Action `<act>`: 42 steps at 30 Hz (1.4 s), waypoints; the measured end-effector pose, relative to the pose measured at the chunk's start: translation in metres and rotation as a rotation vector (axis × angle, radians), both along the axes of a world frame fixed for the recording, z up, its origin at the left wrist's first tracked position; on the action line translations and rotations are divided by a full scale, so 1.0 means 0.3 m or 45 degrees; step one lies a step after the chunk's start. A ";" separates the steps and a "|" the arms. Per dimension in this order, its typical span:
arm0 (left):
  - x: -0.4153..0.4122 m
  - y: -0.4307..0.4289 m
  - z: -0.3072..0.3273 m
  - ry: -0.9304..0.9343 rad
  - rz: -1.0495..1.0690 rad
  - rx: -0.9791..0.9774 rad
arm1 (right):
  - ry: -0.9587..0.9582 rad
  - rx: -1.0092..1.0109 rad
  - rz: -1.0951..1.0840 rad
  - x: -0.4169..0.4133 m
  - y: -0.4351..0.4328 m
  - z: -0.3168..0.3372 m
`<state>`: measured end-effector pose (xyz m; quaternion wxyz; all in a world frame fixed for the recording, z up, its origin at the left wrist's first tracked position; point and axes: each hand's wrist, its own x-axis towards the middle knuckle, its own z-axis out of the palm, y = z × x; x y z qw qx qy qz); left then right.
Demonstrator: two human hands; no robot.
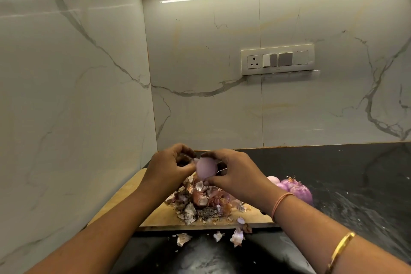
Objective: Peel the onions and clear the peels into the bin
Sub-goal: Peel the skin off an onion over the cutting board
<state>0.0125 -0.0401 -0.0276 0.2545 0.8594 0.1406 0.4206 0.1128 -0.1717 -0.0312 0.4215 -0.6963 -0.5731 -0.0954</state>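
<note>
Scene: a head view looking down at two bare forearms that reach forward over a dark surface [344, 176] in a corner of white marbled wall.
Left hand [171, 168]: raised above the board, wrist bent, fingers curled in; its grip is closed on the left end of the onion, thumb against the skin.
Right hand [235, 173]: level with the left, palm facing away from the camera; its grip is clamped on the onion's right side, fingers over the top and thumb beneath.
Onion [206, 168]: pale pink and smooth, held in the air between both hands, above the far part of the board.
Cutting board [153, 213]: wooden, lying against the surface's left edge by the wall.
Peels [200, 201]: a loose heap on the board's middle, directly under the hands.
Stray peels [236, 237]: a few on the surface just past the board's near edge.
Peeled onions [297, 188]: purple, grouped on the surface just beyond the board's right edge, behind the right wrist.
Switch panel [277, 59]: on the back wall.
</note>
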 end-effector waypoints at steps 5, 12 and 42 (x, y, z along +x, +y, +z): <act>-0.002 0.022 -0.002 -0.010 0.108 -0.016 | 0.334 -0.027 0.109 0.014 0.002 -0.005; 0.005 0.010 -0.013 0.226 0.049 0.135 | 0.707 0.097 0.199 0.033 -0.006 -0.008; -0.011 -0.032 0.017 -0.090 -0.450 -0.580 | 0.710 0.134 0.190 0.017 -0.020 0.015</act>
